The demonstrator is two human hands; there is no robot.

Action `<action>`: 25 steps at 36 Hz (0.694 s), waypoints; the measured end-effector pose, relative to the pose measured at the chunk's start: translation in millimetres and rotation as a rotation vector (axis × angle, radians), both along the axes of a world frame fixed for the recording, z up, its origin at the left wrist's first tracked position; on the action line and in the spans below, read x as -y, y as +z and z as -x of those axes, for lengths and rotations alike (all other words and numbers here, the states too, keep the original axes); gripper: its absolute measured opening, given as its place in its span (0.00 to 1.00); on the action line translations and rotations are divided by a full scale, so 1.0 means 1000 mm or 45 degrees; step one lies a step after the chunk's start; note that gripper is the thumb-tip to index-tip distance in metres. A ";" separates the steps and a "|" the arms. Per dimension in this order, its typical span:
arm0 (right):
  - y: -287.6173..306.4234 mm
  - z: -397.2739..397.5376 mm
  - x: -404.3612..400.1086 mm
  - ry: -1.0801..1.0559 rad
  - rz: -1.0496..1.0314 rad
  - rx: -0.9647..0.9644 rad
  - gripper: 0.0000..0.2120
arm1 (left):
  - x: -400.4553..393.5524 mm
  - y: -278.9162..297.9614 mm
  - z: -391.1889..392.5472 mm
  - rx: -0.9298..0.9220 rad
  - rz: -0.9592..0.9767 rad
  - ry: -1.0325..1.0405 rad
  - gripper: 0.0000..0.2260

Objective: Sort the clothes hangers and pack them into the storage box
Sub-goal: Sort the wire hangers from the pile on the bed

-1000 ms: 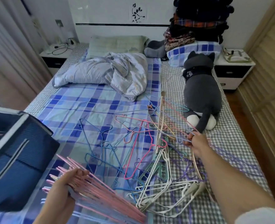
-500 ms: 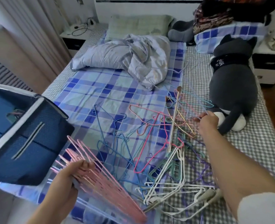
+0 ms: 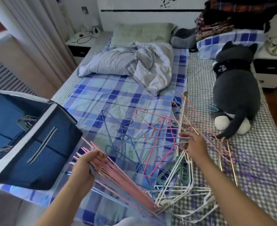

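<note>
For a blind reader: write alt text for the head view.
The left hand grips a pink hanger bundle while the right hand pinches thin hangers from a tangled hanger pile on a plaid bed, beside a blue storage box.

A tangle of coloured wire hangers (image 3: 163,144) sprawls across the frame's centre. A fanned pink bundle (image 3: 118,178) sits lower centre. The open navy storage box (image 3: 36,144) stands at left, a few hangers inside

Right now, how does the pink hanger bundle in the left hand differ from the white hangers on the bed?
The pink hanger bundle is sorted and fanned in the left hand; the white hangers lie loose and tangled on the bed. The pink ones look thin like wire, the white ones thicker. Neither is in the storage box.
</note>
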State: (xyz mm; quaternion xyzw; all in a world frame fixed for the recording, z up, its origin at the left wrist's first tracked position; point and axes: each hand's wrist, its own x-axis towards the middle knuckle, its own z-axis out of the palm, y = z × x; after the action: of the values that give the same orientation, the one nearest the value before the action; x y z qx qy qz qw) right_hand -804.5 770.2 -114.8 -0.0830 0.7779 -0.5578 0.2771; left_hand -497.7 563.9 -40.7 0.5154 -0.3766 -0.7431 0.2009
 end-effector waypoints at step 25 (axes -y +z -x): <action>0.182 -0.033 0.193 0.179 -0.291 -0.172 0.12 | 0.005 0.058 -0.048 -0.083 0.258 -0.551 0.19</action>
State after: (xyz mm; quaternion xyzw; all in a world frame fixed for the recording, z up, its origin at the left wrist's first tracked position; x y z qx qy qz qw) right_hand -771.8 577.0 66.7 -0.1425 0.8456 -0.4378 0.2701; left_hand -450.0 559.3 16.9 0.3756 -0.5443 -0.7435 0.0997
